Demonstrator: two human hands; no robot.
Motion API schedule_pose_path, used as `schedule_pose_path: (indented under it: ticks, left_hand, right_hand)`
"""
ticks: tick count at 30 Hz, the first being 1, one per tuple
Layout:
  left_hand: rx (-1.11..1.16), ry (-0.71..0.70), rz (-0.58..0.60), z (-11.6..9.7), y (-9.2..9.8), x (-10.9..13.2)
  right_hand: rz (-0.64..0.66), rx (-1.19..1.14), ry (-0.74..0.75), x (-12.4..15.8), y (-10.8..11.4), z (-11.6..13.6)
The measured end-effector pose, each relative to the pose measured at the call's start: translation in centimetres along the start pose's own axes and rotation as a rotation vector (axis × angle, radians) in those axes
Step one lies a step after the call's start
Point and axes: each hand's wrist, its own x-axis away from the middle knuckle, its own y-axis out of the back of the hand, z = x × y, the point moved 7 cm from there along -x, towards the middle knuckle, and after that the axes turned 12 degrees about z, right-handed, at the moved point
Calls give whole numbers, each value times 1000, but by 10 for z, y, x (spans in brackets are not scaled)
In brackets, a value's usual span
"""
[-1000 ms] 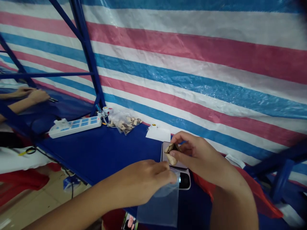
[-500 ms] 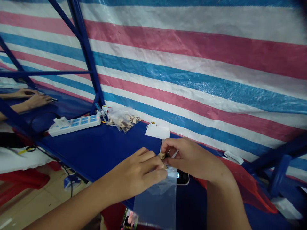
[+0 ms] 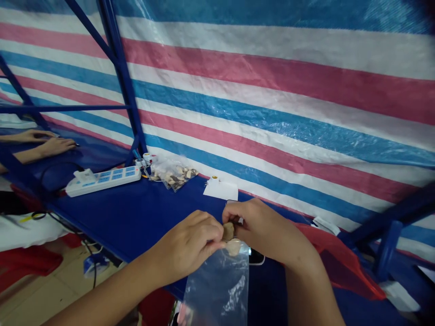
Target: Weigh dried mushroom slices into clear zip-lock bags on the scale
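Note:
My left hand (image 3: pixel 190 246) pinches the top edge of a small clear plastic bag (image 3: pixel 217 290) that hangs below both hands. My right hand (image 3: pixel 261 228) is closed on small tan pieces (image 3: pixel 228 231) held right at the bag's mouth, and one piece (image 3: pixel 234 247) sits just inside the opening. Both hands meet above the blue table (image 3: pixel 142 213). A small device with a lit screen (image 3: pixel 255 257) lies on the table, mostly hidden under my right hand.
A white power strip (image 3: pixel 102 179) and a clear bag of similar tan pieces (image 3: pixel 174 173) lie at the table's back left by a blue frame post (image 3: pixel 125 86). A white card (image 3: pixel 220 188) lies behind my hands. Another person's hands (image 3: pixel 44 144) rest at far left. Striped tarp backs the table.
My right hand brought the tan pieces from above the device down to the bag's mouth. My left hand moved closer, and one piece now sits in the opening.

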Motion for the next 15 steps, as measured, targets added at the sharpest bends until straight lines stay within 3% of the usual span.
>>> schedule_pose_path:
  ticks: [11,15]
  left_hand:
    - [34,-35,-40,-2,3,-1]
    - [64,-77,-135,-2,6,5]
  right_hand:
    - [0,-64,136,-2,-1,13]
    - [49,-107,215,1,-1,20]
